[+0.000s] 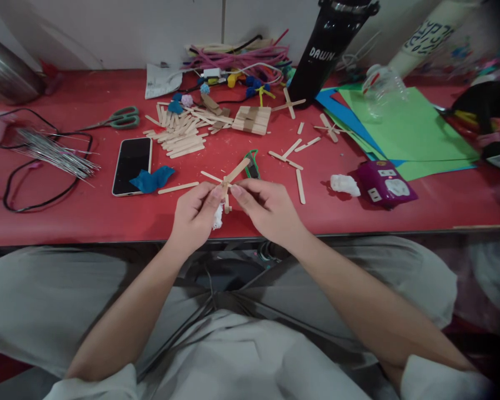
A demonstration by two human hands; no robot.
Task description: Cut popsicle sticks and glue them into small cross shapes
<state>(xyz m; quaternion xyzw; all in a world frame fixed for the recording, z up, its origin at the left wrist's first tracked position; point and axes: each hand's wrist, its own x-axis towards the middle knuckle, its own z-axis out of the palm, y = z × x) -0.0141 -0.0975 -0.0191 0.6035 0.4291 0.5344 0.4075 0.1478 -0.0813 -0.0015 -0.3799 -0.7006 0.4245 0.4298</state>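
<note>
Just above the table's front edge, my left hand [197, 215] and my right hand [270, 210] face each other, thumbs and fingers pinched on a cross of wooden craft sticks [235, 170]. One stick of the cross points up and to the right; their joint lies between my thumbs and is partly covered. Below the cross, a crumpled white wad [218, 218] shows beside my left fingers. A green craft knife [253, 165] lies just beyond my right hand. To the left of the cross rests a loose craft stick [178, 188].
A pile of craft sticks [179, 130] and a bundle [252, 120] lie farther back. Left are a phone [132, 161], scissors [120, 118] and wires [56, 153]. A black bottle [327, 53], coloured paper [416, 128] and a purple power adapter [386, 184] stand or lie right.
</note>
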